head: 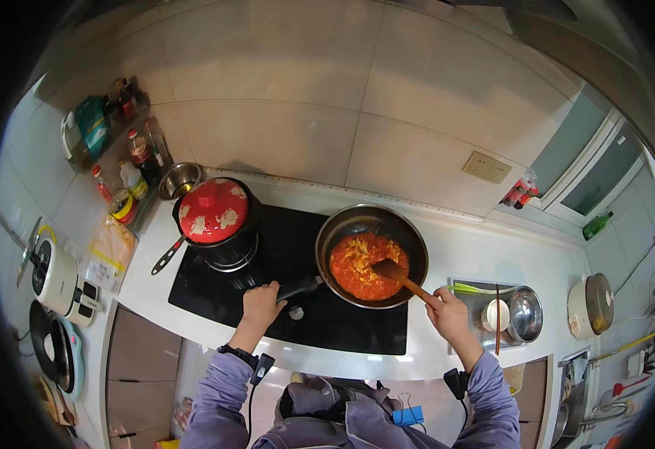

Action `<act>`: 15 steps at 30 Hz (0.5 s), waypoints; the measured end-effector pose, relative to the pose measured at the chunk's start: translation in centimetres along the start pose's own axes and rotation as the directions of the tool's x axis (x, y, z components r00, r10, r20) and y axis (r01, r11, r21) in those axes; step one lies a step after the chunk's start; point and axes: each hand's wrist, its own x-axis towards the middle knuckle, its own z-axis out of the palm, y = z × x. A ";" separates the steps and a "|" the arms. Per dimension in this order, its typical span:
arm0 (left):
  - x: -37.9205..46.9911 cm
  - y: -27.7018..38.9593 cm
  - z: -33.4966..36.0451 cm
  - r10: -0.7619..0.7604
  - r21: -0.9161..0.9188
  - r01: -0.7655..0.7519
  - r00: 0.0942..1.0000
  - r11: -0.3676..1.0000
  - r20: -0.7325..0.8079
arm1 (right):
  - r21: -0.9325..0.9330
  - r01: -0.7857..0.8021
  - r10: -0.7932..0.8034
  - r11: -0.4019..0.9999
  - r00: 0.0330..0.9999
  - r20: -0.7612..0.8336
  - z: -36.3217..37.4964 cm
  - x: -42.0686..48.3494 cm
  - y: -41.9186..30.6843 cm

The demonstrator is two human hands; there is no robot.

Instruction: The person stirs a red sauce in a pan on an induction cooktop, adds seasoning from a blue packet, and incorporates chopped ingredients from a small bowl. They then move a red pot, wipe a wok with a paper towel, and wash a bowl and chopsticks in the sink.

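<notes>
My left hand point(262, 306) grips the black handle of a wok point(420, 241) on the black glass hob point(355, 334). Inside the wok lies a red tomato and scrambled egg mixture point(361, 280). My right hand point(449, 314) holds a wooden spatula point(414, 287), its blade resting in the food. To the wok's left stands a dark pot point(222, 252) on a burner ring, covered by a red lid point(218, 216) with pale patterns.
At right, a tray point(476, 286) holds a green onion point(473, 288), a white cup point(494, 315), chopsticks point(497, 331) and a steel bowl point(525, 314). A small steel bowl point(179, 178) and bottles point(138, 147) stand at back left. A rice cooker point(584, 308) is far right.
</notes>
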 end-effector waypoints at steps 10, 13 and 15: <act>-1.7 3.0 -3.1 0.094 -0.186 -0.211 0.864 0.960 -0.494 | 0.082 -0.031 0.036 0.996 0.998 -0.053 0.9 -0.3 1.4; -3.2 3.8 -1.3 0.181 -0.232 -0.287 0.902 0.929 -0.392 | 0.117 -0.001 0.010 0.993 0.997 -0.077 1.8 -0.3 1.6; -3.9 4.5 0.7 0.213 -0.256 -0.311 0.913 0.915 -0.348 | 0.129 0.001 0.008 0.992 0.998 -0.070 2.1 -0.1 1.2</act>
